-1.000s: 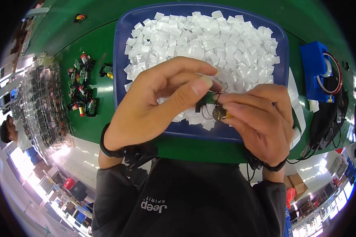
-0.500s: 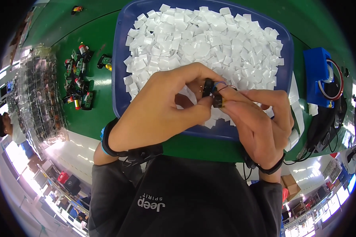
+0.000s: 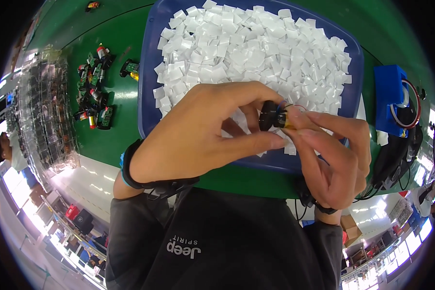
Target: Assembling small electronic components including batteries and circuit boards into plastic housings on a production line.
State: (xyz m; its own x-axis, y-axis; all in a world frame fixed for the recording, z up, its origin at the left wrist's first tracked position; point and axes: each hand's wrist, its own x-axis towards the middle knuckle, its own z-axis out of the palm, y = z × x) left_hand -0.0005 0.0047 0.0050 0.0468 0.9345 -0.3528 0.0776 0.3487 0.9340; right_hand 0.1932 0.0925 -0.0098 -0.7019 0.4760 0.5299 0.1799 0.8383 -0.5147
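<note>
In front of me, over a blue tray, both hands hold a small black electronic assembly (image 3: 267, 116) with a yellow part, pins and thin wires. My left hand (image 3: 203, 125) arches around its black end, the index finger at its top edge and the thumb close under it. My right hand (image 3: 331, 150) pinches the yellow end between thumb and index finger, its other fingers curled. The fingertips hide part of the assembly. Many small white square pieces (image 3: 246, 48) fill the tray (image 3: 147, 87) behind and below my hands.
Left of the tray on the green table lies a pile of similar assemblies with green boards (image 3: 94, 92), and a single assembly (image 3: 129, 70) beside the tray's edge. Clear plastic trays (image 3: 46, 111) stand farther left. At right are a blue tape dispenser (image 3: 389, 96) and a black bag (image 3: 396, 154).
The assembly has shifted a little right and turned in my fingers, so more of its black face shows. My left thumb has slid right and down; my right hand has moved right.
</note>
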